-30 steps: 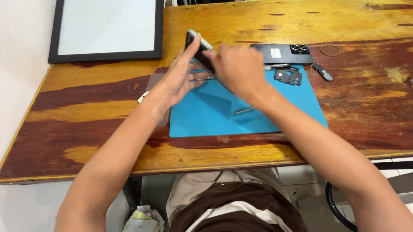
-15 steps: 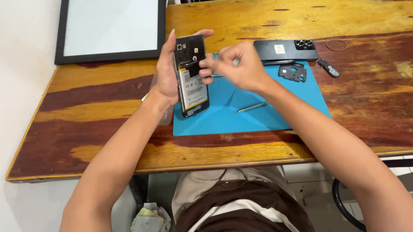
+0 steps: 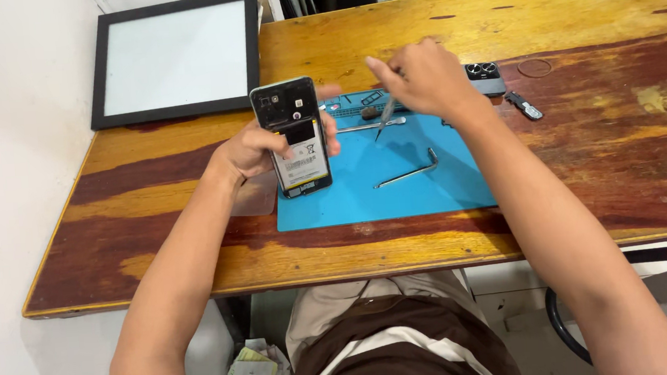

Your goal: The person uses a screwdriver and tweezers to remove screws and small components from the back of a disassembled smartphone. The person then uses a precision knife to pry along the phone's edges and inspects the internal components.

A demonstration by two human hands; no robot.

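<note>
Likely repair workshop (blue work mat (image 3: 429,192), tweezers (image 3: 408,172)).

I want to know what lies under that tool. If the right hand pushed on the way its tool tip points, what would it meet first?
Probably the blue mat, close beside the tweezers; the right hand angles its thin tool down and leftward. Depth is unclear.

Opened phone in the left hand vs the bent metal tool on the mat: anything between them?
Head view: nothing lies between the opened phone and the bent metal tool; only bare blue mat shows there. The left hand holds the phone.
</note>
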